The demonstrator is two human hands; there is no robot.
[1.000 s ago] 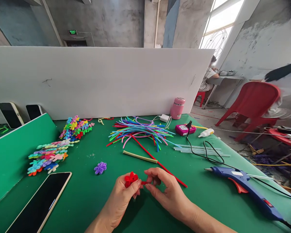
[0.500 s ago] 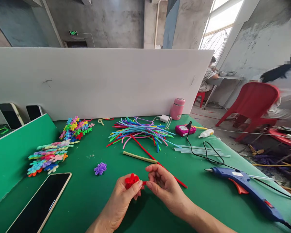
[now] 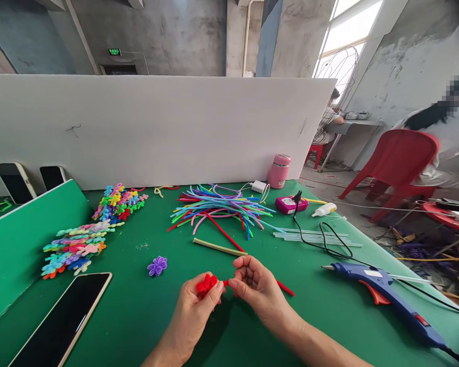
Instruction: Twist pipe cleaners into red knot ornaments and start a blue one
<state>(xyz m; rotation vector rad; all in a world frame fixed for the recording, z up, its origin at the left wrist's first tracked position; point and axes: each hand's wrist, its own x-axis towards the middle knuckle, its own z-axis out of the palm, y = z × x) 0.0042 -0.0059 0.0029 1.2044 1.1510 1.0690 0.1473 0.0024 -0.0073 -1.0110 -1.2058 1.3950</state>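
A small red pipe-cleaner flower (image 3: pixel 206 285) is pinched between the thumb and fingers of my left hand (image 3: pixel 191 311). From it a short red tail runs to the right, and the closed thumb and fingertips of my right hand (image 3: pixel 262 295) grip its end. Just beyond my hands lie a loose red pipe cleaner (image 3: pixel 285 287), partly hidden by my right hand, and a pale yellow-green stem (image 3: pixel 218 246). A finished purple flower (image 3: pixel 157 265) rests on the green tabletop to the left. Farther back is a heap of colored pipe cleaners (image 3: pixel 222 204).
Flower piles (image 3: pixel 76 247) sit left beside a green divider (image 3: pixel 34 255) and a phone (image 3: pixel 61 321). On the right are a blue glue gun (image 3: pixel 386 295), its cord, clear glue sticks (image 3: pixel 317 237), a pink box (image 3: pixel 290 204) and a pink bottle (image 3: pixel 279 171). A white board (image 3: pixel 156 132) stands behind.
My right hand has shifted slightly left and up, keeping its pinch on the red tail. My left hand stays nearly in place around the flower.
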